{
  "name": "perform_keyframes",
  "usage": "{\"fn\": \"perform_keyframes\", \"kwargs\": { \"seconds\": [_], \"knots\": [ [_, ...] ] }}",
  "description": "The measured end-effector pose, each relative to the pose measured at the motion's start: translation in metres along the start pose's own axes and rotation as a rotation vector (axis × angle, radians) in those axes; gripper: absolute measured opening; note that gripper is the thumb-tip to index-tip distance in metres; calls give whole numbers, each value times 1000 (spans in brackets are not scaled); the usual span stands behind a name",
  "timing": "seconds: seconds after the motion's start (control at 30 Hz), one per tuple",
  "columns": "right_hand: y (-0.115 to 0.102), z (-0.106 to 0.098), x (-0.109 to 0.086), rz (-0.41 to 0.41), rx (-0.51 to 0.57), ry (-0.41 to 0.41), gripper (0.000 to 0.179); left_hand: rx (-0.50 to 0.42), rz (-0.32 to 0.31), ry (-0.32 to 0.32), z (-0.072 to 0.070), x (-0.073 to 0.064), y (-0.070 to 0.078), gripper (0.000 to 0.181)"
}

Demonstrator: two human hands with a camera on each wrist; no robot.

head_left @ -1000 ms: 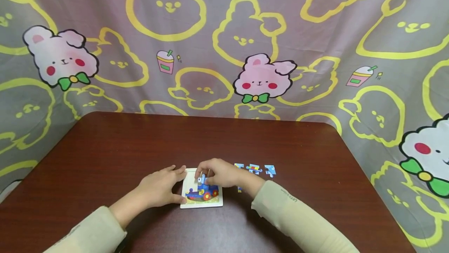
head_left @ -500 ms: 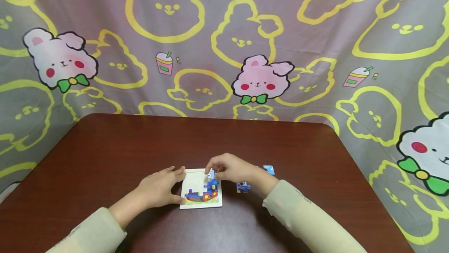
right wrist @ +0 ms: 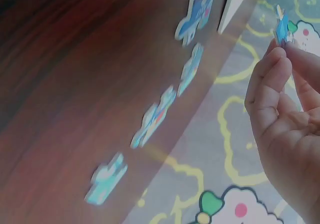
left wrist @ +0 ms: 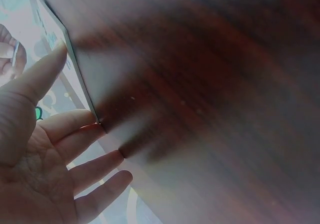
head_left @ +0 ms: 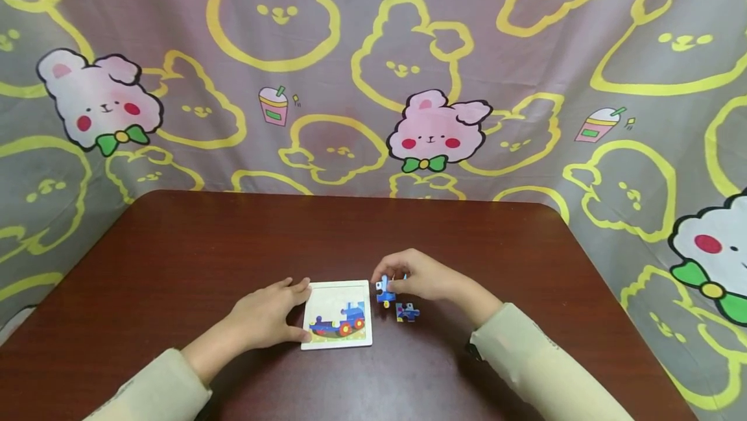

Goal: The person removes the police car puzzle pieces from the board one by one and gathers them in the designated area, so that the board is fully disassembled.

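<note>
Brown table [head_left: 233,239], 4 loose puzzle pieces [right wrist: 152,116] near right hand [head_left: 419,273]

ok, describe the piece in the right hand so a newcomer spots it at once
On the red-brown table, find the white-framed puzzle tray. Just right of it, the right hand pinches a mostly blue jigsaw piece with a yellow spot at its lower end. Unlike the loose pieces lying on the table, this one is held in a hand.
</note>
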State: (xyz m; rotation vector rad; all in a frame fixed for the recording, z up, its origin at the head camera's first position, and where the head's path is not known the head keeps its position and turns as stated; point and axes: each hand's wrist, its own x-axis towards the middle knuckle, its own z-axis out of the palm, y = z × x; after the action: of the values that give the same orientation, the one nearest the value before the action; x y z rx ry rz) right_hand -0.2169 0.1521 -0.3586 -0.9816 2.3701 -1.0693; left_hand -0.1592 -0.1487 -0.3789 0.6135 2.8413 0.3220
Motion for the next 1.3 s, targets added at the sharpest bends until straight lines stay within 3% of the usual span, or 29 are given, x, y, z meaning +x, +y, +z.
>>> {"fn": "perform_keyframes", "kwargs": {
  "seconds": [0.4,0.63,1.03,1.3],
  "knots": [
    [23,-21,-38,42,-34,46,19,-6,-8,-7,0,1,2,79],
    [33,-24,-52,72,-50,21,21,-4,-12,-11,-1,1,2,80],
    [39,-17,-58,142,-87,-23,18,-10,-12,-4,1,1,2,79],
    [41,-18,-59,142,-228,8,21,0,-29,-17,1,3,2,79]
  ]
}}
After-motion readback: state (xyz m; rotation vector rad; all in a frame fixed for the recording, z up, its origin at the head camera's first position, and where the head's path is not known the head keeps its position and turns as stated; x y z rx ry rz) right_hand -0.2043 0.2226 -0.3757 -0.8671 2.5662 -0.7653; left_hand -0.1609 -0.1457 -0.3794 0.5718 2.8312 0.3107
